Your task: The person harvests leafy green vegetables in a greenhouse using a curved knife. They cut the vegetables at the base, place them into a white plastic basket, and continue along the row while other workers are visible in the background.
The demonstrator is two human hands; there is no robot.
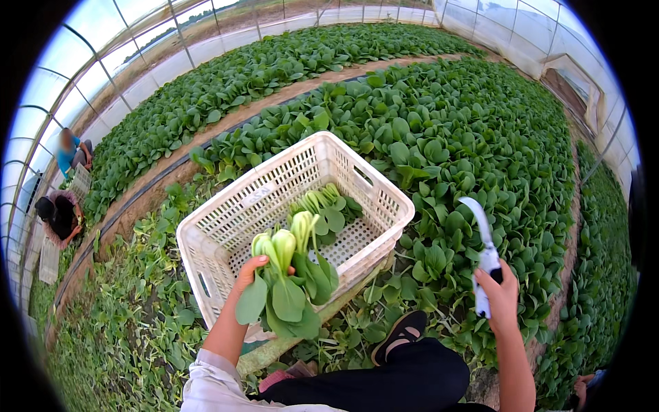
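My left hand (251,274) grips a bunch of bok choy (286,288), its pale stem ends up and its green leaves hanging down. The bunch is over the near side of a white slatted plastic crate (247,198). Inside the crate, more cut bok choy (329,208) lies against the far wall. Off to the right, my right hand (498,293) is closed around the handle of a sickle-like curved knife (484,232). Its blade points away from me, above the standing leaves.
Dense bok choy plants (463,129) grow beyond and right of the crate. Cut leaves litter the ground (134,309) at left. A black hose (144,190) runs along the soil path. Two people (59,216) (72,154) crouch at far left; another person's hand (582,386) shows at lower right.
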